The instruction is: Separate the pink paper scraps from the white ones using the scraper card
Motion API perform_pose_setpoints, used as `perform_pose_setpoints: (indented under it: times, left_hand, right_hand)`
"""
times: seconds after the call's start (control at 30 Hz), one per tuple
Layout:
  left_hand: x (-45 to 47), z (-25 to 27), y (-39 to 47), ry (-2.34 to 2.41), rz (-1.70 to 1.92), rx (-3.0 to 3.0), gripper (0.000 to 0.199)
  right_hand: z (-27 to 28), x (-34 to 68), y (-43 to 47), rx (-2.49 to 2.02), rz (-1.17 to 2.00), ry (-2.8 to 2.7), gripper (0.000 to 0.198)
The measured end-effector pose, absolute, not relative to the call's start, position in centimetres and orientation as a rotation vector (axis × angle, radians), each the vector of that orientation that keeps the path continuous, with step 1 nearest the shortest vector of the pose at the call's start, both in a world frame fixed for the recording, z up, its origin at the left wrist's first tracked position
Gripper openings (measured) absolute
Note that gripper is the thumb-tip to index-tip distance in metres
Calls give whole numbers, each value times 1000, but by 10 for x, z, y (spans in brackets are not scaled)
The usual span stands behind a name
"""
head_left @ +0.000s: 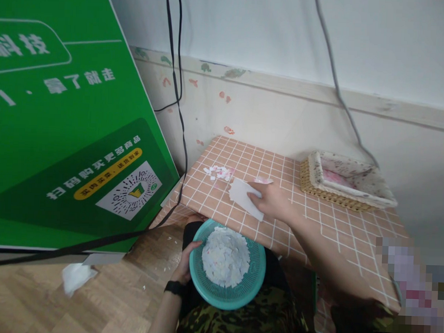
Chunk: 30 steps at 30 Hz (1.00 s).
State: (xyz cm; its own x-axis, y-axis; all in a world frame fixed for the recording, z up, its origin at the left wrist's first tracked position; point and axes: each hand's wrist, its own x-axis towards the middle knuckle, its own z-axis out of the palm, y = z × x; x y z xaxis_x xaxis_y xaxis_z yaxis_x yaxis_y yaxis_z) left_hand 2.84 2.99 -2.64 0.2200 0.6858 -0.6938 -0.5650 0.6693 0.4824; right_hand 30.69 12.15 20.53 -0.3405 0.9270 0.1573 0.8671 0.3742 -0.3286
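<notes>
My left hand [186,261] grips the left rim of a round teal plastic colander [256,279], which rests on my lap just below the table edge. A heap of small torn white paper pieces [226,256] lies in it. Over the checked table, my right hand [270,199] is closed on a flat white piece of paper [244,197] with a ragged left end. Left of that paper, a small pile of white and pinkish paper scraps [219,172] lies on the tablecloth. Behind my right hand, a pale pink-white scrap [262,180] is partly covered.
A wicker basket [337,197] with a cloth lining and something pink inside stands at the table's right. A green printed cabinet [62,146] rises on the left, with a black cable [183,131] hanging beside it. A white crumpled bag [77,278] lies on the floor.
</notes>
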Motion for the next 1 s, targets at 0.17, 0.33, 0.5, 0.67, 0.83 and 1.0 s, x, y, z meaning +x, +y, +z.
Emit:
perform_pose_setpoints:
  times: [0.17,0.33,0.5,0.67,0.83,1.0]
  left_hand:
    - [27,-30,30,1043,883,142,18]
    - [27,-30,30,1011,871,130,21]
    - [29,-24,30,1015,878,125,18]
    - [29,-22,30,1024,894,122,16]
    - [27,-26,29,1015,868,121,17]
    - [25,-31,29,1020,854,126,20]
  right_hand:
    - [206,317,117,-1613,351,-2148,23]
    - [197,312,117,-1611,348,-2223,22]
    - [196,314,115,-1624,314,-2117,26]
    - [197,316,110,-1649,285,-2133,24]
    - [194,312,108,-1640,260,-2106,26]
    - [192,324,103,-1641,227,-2151,30]
